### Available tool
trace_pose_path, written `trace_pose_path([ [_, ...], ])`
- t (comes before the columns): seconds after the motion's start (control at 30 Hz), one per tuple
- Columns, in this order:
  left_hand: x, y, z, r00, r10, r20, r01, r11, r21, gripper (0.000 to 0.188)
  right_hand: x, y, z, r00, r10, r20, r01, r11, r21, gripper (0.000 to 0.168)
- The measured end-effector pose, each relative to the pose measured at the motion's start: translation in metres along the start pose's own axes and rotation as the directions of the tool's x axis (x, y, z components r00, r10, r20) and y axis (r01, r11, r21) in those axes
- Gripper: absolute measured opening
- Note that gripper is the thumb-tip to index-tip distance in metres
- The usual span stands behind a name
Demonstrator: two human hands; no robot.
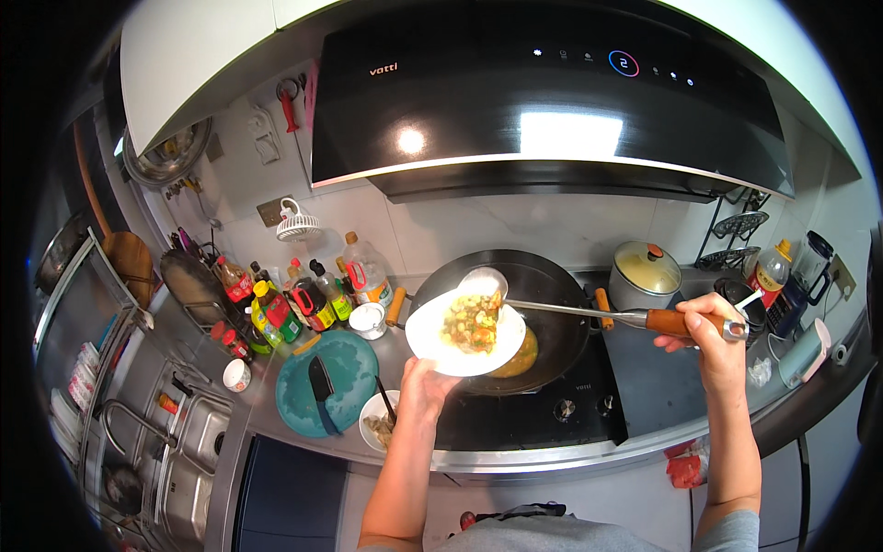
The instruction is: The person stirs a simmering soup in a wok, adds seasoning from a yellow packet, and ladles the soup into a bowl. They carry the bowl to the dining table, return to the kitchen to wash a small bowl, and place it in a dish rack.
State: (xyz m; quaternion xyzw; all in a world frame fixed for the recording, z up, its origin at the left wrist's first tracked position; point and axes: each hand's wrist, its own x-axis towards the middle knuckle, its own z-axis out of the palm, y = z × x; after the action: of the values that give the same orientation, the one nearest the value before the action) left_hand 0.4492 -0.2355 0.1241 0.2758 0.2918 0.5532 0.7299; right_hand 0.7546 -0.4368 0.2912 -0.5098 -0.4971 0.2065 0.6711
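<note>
My left hand [429, 388] grips the near rim of a white plate [422, 338], held in the air over the left side of a black wok [559, 276]. Chopped, saucy food [472, 321] with green and orange bits lies on the plate. My right hand [703, 331] is closed around the wooden handle [679, 323] of a metal ladle. Its steel bowl [486, 279] is at the plate's far edge, partly hidden by the plate. Below, yellowish-brown soup or sauce [521, 359] pools in the wok, which sits on a black gas hob [507, 428].
Left of the hob are a round green cutting board [290, 386] with a knife [321, 386], a bowl [372, 435] with chopsticks, and several sauce bottles [314, 303]. A lidded pot [645, 276] stands behind right. The range hood [469, 90] hangs overhead; a sink [190, 497] is far left.
</note>
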Motion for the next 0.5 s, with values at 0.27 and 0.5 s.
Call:
trace_pose_path([
  [0.27,-0.009,0.004,-0.008,0.989,-0.047,0.137,0.055,0.997,-0.056,0.042,-0.016,-0.009,0.001,0.818,-0.481,0.316,0.570,0.750,-0.335,0.022],
  [0.5,-0.010,0.009,-0.009,0.993,-0.025,0.118,0.033,0.998,-0.062,0.049,-0.025,-0.007,0.003,0.774,-0.516,0.368,0.629,0.694,-0.349,0.024],
])
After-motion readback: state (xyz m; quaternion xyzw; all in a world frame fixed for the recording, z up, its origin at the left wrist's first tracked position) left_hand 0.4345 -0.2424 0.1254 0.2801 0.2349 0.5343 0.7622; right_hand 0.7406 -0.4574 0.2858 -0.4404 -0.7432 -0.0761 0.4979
